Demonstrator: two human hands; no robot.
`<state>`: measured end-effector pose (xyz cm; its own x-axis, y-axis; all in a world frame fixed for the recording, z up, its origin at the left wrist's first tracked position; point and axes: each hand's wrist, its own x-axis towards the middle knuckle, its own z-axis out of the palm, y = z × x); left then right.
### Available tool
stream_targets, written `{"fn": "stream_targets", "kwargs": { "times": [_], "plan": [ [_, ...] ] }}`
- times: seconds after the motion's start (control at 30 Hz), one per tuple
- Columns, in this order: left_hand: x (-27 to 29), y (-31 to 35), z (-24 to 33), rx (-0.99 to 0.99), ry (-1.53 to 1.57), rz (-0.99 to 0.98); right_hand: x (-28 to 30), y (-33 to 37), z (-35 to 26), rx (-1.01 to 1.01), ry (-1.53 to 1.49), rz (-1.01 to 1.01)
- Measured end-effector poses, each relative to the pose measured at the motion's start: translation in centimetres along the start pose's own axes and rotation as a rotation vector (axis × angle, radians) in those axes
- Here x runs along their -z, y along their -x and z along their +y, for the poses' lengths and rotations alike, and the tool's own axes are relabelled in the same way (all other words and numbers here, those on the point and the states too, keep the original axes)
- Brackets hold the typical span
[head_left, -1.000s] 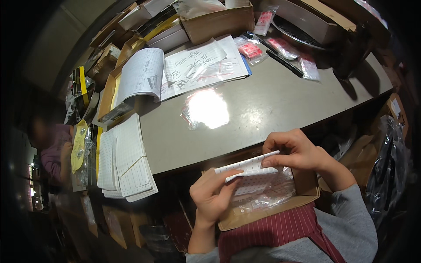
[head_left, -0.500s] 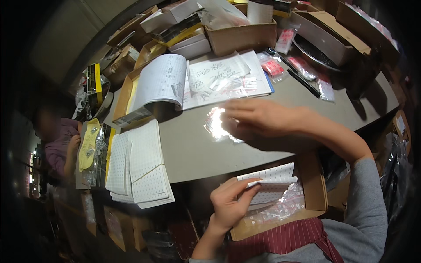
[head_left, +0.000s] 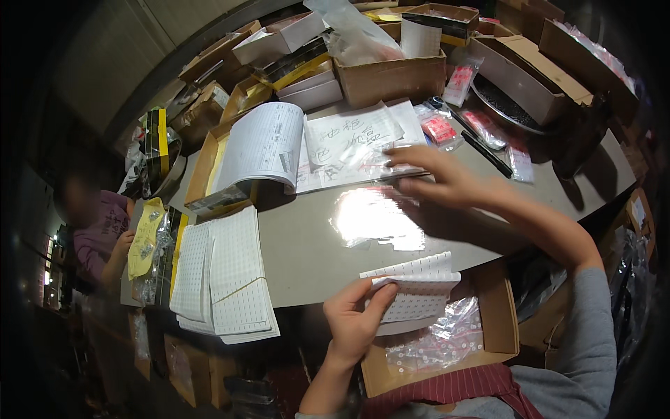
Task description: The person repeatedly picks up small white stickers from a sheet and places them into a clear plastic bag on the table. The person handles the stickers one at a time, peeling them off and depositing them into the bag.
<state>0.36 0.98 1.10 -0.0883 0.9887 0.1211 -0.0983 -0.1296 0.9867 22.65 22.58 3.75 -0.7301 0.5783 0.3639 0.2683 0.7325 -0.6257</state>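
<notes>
My left hand [head_left: 354, 318] pinches a folded sheet of labels [head_left: 417, 300], printed in small rows, over the table's front edge. Beneath that sheet is an open cardboard box [head_left: 499, 328] holding a transparent bag of small white round pieces [head_left: 443, 342]. My right hand [head_left: 441, 178] is open, fingers apart and pointing left, above the lower edge of the papers with handwriting [head_left: 356, 136]. Just below it, a pile of shiny transparent plastic bags [head_left: 377, 218] lies on the table, glaring in the light. Whether my fingertips touch the papers I cannot tell.
Stacks of label sheets [head_left: 237, 293] overhang the table's front left, one banded. Behind lie a curled notebook [head_left: 262, 146], a black marker [head_left: 486, 155] and small red-and-white bags [head_left: 440, 129]. Cardboard boxes [head_left: 391, 80] line the back. Another person [head_left: 101, 227] is at far left.
My right hand has moved up and right from over the shiny bags, uncovering them, and its fingers have spread. My left hand still holds the label sheet, slightly further left and higher.
</notes>
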Motion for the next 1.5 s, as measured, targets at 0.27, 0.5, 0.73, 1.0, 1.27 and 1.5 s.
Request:
{"fn": "stream_targets", "kwargs": {
  "times": [0.27, 0.5, 0.73, 1.0, 1.27, 1.5],
  "plan": [
    [0.7, -0.3, 0.3, 0.059, -0.036, 0.021, -0.4, -3.7, 1.4, 0.072, 0.09, 0.136],
    [-0.4, 0.1, -1.1, 0.006, -0.151, 0.107, -0.4, 3.0, -8.2, -0.018, -0.003, -0.195],
    [-0.6, -0.2, -1.3, -0.09, -0.237, 0.092, -0.6, 4.3, -9.1, -0.034, 0.123, -0.292],
    [-1.2, -0.7, -0.7, -0.056, -0.21, 0.142, -1.0, 5.6, -11.5, 0.026, 0.197, -0.172],
    [-1.3, -0.8, -0.4, -0.083, -0.262, 0.138, -3.7, 5.6, -11.6, 0.106, 0.216, -0.048],
    [-0.7, -0.6, -0.8, -0.015, -0.218, 0.14, -4.2, 5.1, -12.0, 0.16, 0.368, -0.003]
  ]
}}
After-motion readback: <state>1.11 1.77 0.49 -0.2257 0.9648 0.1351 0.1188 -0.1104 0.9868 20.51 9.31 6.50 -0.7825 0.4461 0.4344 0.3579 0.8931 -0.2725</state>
